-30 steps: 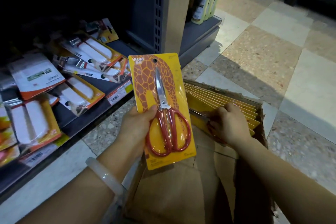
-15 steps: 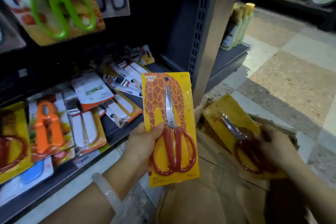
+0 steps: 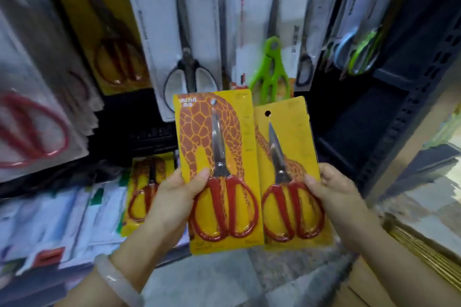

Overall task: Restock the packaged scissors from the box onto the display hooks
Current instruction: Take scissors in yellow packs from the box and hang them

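The left hand (image 3: 172, 197) grips a "yujia" scissors pack (image 3: 219, 172). The right hand (image 3: 334, 197) grips another pack (image 3: 289, 157), its writing hidden.

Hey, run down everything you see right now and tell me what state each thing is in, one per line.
Left hand: grips one scissors pack, thumb on its front.
Right hand: grips a second pack.
Left scissors pack: held upright, not on a hook, blades closed.
Right scissors pack: held upright, not on a hook, its left edge tucked behind the other.
Green-handled scissors: hanging on display.
Black-handled scissors: hanging on display.
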